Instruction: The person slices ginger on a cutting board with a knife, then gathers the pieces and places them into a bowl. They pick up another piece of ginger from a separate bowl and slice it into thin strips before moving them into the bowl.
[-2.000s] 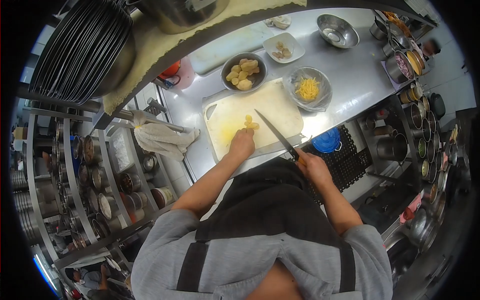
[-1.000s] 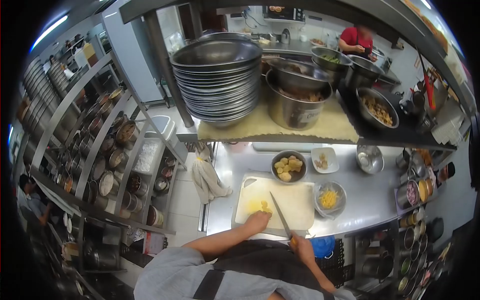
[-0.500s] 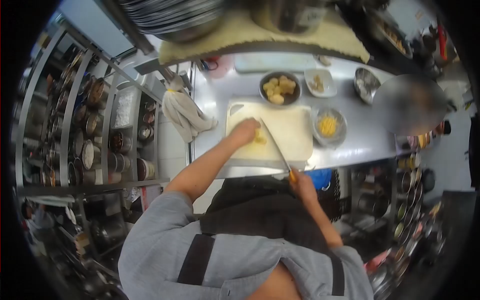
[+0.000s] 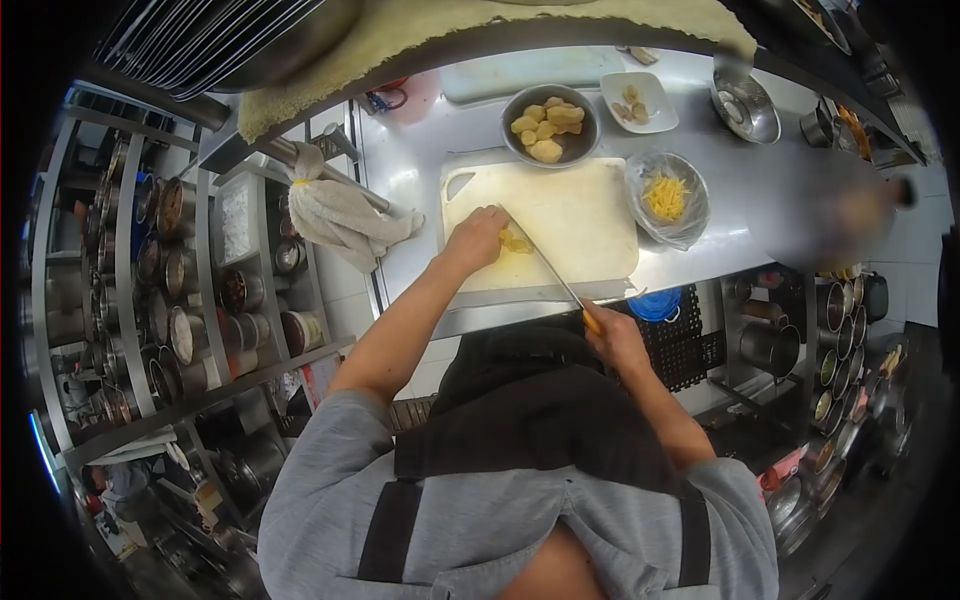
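My right hand (image 4: 616, 338) is wrapped round the yellow-orange handle of a long kitchen knife (image 4: 548, 262). Its blade slants up and left across a white cutting board (image 4: 585, 205). Near the blade tip, my left hand (image 4: 478, 238) has its fingers curled and pressed down on the board, holding yellow pieces that look like ginger (image 4: 517, 243); what is under the fingers is hidden. Behind the board, a metal bowl (image 4: 508, 140) holds several peeled, knobby yellow pieces (image 4: 546, 150). To the right, thin yellow shreds (image 4: 666, 198) lie in a plastic-lined bowl (image 4: 695, 222).
A white square dish (image 4: 655, 115) with small pieces and a metal bowl (image 4: 762, 122) stand at the back right. A grey-white cloth (image 4: 340, 215) hangs tied to a post on the left. An overhead shelf (image 4: 470, 32) crosses the far side. Pot-filled racks (image 4: 128, 330) stand at the left.
The head view has shifted, so the counter and its contents appear moved. My left hand stays on the yellow pieces and my right hand keeps the knife; the blade remains beside the left fingers.
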